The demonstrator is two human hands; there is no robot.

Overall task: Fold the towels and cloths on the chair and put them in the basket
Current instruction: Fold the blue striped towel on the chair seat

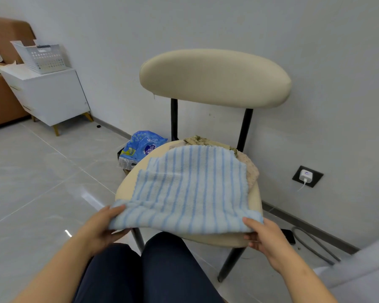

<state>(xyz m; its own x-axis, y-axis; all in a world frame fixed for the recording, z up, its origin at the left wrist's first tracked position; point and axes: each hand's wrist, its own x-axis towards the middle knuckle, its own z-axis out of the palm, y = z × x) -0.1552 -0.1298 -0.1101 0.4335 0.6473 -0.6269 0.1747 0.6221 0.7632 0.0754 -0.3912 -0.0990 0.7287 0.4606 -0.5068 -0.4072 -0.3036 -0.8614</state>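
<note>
A light blue striped towel (190,186) lies spread over the seat of a cream chair (214,77), its near edge hanging past the seat's front. My left hand (101,226) pinches the near left corner, thumb on top. My right hand (263,235) pinches the near right corner. Under the towel, at the back and right of the seat, a beige cloth (251,171) and an olive one (199,139) stick out. The white perforated basket (42,57) stands on a white cabinet (50,95) at the far left.
A blue plastic bag (142,146) lies on a box on the floor left of the chair. A wall socket with a charger (307,176) and a grey cable (315,243) are at the right. A brown sofa (0,88) stands beyond the cabinet. My knees (149,270) are just before the chair.
</note>
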